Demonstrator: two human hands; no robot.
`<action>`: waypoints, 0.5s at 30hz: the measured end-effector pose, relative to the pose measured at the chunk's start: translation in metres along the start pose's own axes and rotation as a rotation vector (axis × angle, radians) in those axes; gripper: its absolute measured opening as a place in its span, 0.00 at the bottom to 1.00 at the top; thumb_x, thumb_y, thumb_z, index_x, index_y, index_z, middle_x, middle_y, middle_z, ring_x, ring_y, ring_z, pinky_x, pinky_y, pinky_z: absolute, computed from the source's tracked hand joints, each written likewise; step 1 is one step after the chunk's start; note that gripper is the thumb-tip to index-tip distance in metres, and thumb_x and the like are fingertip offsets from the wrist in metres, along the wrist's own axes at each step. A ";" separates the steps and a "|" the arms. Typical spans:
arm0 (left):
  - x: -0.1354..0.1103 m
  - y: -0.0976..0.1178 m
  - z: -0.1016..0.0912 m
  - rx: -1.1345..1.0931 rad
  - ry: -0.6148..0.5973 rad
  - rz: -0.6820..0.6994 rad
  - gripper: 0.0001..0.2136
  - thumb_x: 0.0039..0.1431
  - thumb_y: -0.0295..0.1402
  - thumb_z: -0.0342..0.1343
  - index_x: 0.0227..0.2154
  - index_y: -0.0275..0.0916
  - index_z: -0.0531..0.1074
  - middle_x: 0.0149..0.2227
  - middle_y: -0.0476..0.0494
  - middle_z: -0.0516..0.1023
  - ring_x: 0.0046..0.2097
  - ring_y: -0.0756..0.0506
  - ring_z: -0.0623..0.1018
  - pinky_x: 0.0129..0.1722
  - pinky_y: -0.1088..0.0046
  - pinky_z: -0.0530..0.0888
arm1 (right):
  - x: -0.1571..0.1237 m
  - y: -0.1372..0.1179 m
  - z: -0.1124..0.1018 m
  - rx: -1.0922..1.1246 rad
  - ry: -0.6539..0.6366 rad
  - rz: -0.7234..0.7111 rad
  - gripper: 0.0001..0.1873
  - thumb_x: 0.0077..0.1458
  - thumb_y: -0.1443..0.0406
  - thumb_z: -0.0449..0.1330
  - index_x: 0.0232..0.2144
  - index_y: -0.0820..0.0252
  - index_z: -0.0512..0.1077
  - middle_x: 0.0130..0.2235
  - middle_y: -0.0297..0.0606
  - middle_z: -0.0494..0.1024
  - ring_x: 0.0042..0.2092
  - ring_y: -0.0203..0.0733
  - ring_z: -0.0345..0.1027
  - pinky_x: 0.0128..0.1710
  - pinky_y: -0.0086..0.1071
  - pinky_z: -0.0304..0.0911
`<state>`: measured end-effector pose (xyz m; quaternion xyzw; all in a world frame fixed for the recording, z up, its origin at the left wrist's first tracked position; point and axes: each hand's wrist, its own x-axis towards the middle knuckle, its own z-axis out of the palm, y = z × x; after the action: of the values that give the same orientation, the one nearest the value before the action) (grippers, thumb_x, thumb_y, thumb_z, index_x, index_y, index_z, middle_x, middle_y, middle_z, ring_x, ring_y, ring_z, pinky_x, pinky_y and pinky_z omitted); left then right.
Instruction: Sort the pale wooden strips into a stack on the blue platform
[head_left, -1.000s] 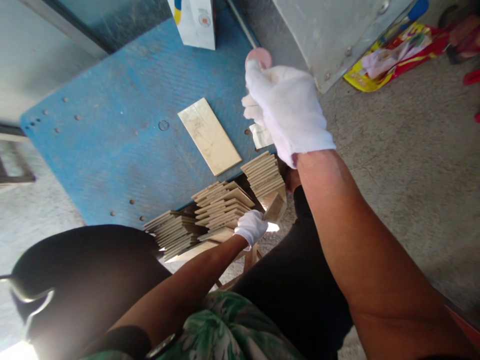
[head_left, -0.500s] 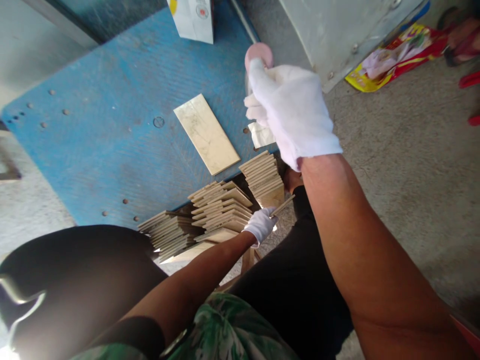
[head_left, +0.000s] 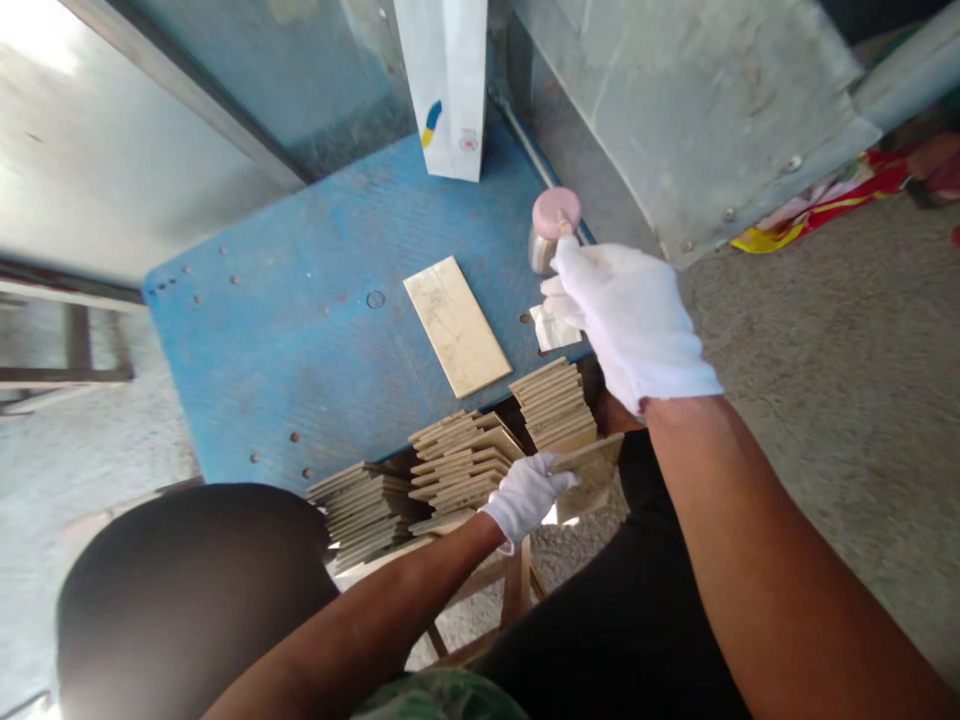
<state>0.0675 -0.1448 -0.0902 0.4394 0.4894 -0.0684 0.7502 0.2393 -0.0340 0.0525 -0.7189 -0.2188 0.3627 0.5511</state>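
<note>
My left hand, in a white glove, grips a beige tile that it holds over the stacks of tiles on a wooden stool. My right hand, also gloved, is raised over the right edge of the blue table, fingers curled, with its fingertip at a pink-capped container. I cannot make out what those fingers hold. A single pale tile lies flat on the table, and a small white scrap lies beside it under my right hand.
A white paper bag stands at the table's far edge. A grey metal panel leans at the back right, with colourful packaging on the concrete floor beyond. A dark round seat sits at lower left.
My left hand has lifted a tile up from the right stack and turned it flatter. The view tilted up; my right hand stays near the pink-capped container.
</note>
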 end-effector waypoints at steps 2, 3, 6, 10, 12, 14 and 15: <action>-0.009 0.014 -0.013 -0.093 -0.015 0.071 0.15 0.45 0.38 0.66 0.35 0.35 0.80 0.34 0.43 0.82 0.37 0.45 0.78 0.42 0.68 0.75 | 0.000 0.003 -0.002 0.011 0.003 0.003 0.15 0.59 0.55 0.60 0.30 0.62 0.72 0.23 0.31 0.71 0.24 0.31 0.67 0.24 0.24 0.63; -0.014 0.022 -0.021 -0.128 -0.009 0.100 0.16 0.43 0.39 0.67 0.35 0.35 0.80 0.35 0.42 0.82 0.38 0.44 0.78 0.43 0.67 0.75 | 0.000 0.004 -0.003 0.021 0.004 0.005 0.15 0.58 0.54 0.60 0.30 0.61 0.72 0.23 0.31 0.71 0.24 0.32 0.68 0.24 0.24 0.64; -0.027 0.047 -0.049 -0.186 0.090 0.174 0.18 0.41 0.42 0.68 0.34 0.35 0.80 0.36 0.41 0.82 0.41 0.42 0.78 0.44 0.67 0.74 | 0.002 0.003 -0.005 0.052 0.016 0.015 0.16 0.56 0.53 0.62 0.31 0.61 0.72 0.23 0.32 0.71 0.24 0.32 0.68 0.23 0.24 0.63; -0.033 0.069 -0.092 -0.260 0.295 0.222 0.21 0.46 0.45 0.65 0.38 0.34 0.78 0.36 0.42 0.81 0.37 0.45 0.78 0.38 0.70 0.75 | 0.002 -0.002 -0.003 0.074 0.023 0.047 0.17 0.55 0.51 0.63 0.31 0.61 0.72 0.22 0.32 0.71 0.23 0.32 0.67 0.21 0.24 0.62; -0.028 0.077 -0.113 -0.373 0.348 0.263 0.22 0.49 0.47 0.63 0.42 0.35 0.77 0.36 0.43 0.81 0.33 0.47 0.77 0.33 0.73 0.74 | 0.002 -0.002 -0.001 0.079 0.021 0.057 0.18 0.54 0.51 0.63 0.31 0.61 0.73 0.23 0.32 0.72 0.24 0.32 0.67 0.22 0.24 0.62; -0.020 0.085 -0.133 -0.440 0.423 0.311 0.22 0.51 0.48 0.61 0.44 0.37 0.75 0.36 0.45 0.80 0.32 0.49 0.77 0.29 0.75 0.73 | 0.002 0.000 0.001 0.081 0.014 0.052 0.20 0.53 0.50 0.63 0.32 0.61 0.73 0.24 0.34 0.73 0.25 0.33 0.68 0.23 0.25 0.63; -0.014 0.091 -0.143 -0.450 0.468 0.327 0.22 0.52 0.48 0.60 0.44 0.38 0.74 0.36 0.46 0.80 0.31 0.49 0.77 0.28 0.76 0.73 | 0.002 0.002 0.002 0.082 0.011 0.043 0.20 0.53 0.49 0.63 0.32 0.61 0.73 0.24 0.34 0.74 0.26 0.34 0.69 0.24 0.26 0.64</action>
<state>0.0126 0.0091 -0.0442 0.3395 0.5740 0.2645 0.6967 0.2390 -0.0319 0.0501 -0.7023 -0.1851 0.3791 0.5734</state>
